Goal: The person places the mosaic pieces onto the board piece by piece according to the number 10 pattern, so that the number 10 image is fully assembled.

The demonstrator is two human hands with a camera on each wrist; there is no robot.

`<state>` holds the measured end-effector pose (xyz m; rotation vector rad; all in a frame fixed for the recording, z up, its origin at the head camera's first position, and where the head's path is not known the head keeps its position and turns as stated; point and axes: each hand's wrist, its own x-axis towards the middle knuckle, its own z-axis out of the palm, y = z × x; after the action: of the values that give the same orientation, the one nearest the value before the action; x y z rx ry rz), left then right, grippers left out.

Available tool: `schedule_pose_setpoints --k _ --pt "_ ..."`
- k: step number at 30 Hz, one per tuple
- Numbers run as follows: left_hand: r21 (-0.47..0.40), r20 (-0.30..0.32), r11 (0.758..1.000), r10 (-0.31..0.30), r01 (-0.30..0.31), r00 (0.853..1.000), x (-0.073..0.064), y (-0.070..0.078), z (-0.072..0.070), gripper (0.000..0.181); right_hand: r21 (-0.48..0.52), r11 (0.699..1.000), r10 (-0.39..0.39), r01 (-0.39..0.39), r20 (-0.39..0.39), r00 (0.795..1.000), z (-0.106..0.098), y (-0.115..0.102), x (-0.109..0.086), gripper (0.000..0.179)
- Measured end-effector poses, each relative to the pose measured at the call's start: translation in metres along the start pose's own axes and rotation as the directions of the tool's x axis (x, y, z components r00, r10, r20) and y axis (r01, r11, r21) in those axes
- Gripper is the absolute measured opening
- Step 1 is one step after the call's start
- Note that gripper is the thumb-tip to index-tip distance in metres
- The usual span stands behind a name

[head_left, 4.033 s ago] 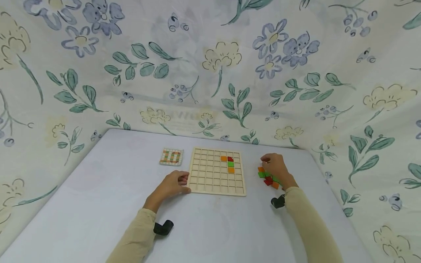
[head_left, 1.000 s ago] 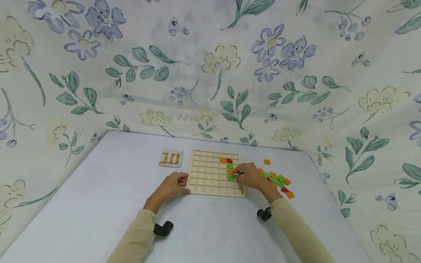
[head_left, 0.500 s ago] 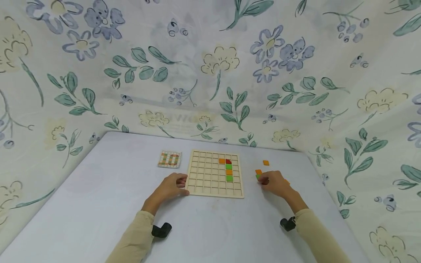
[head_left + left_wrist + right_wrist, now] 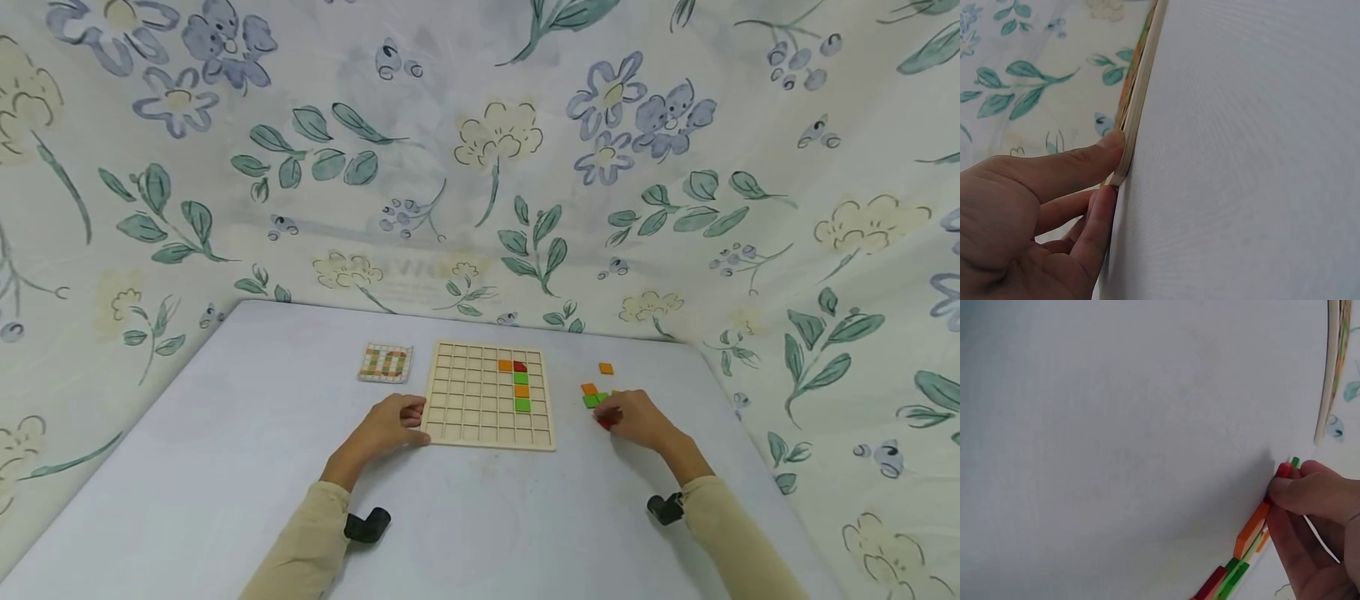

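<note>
Head view: I count five seated tiles (image 4: 522, 392), loose tiles (image 4: 589, 389) left. Left hand (image 4: 386, 422) pinches board (image 4: 487, 446) near-left corner; right hand (image 4: 635, 417), red tile (image 4: 1284, 469).

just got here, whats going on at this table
A person's left hand holds the near left corner of a wooden grid board while the right hand pinches a red tile among loose tiles on the right. Five tiles sit in the board: two orange, two green, one red. A patterned card lies left of the board.
</note>
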<state>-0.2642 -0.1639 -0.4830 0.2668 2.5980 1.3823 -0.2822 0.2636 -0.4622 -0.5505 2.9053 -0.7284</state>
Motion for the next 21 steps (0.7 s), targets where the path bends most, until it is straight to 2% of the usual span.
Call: schedule_pose_setpoints --k 6,11,14,18,21 --pt "0.000 0.000 1.000 0.000 0.000 1.000 -0.001 0.000 0.000 0.066 0.010 1.000 -0.012 0.012 -0.013 1.000 0.005 -0.001 0.001 0.015" --pt "-0.004 0.018 1.000 0.006 -0.006 1.000 -0.001 -0.002 0.002 0.066 0.005 1.000 0.019 -0.019 -0.033 0.999 0.010 -0.001 0.001 0.022" --pt "-0.001 0.014 1.000 0.000 0.000 1.000 -0.002 -0.002 0.002 0.066 0.002 0.999 -0.033 0.033 -0.038 0.999 0.011 -0.003 0.003 0.028" --pt "0.001 0.003 1.000 -0.003 0.003 1.000 -0.003 -0.002 0.000 0.066 0.012 0.995 -0.099 0.099 -0.025 0.995 0.014 -0.007 0.008 0.026" --pt "-0.002 0.001 1.000 0.007 -0.007 1.000 -0.002 -0.001 -0.001 0.066 0.003 0.998 -0.056 0.056 -0.030 0.998 0.015 -0.011 0.012 0.018"
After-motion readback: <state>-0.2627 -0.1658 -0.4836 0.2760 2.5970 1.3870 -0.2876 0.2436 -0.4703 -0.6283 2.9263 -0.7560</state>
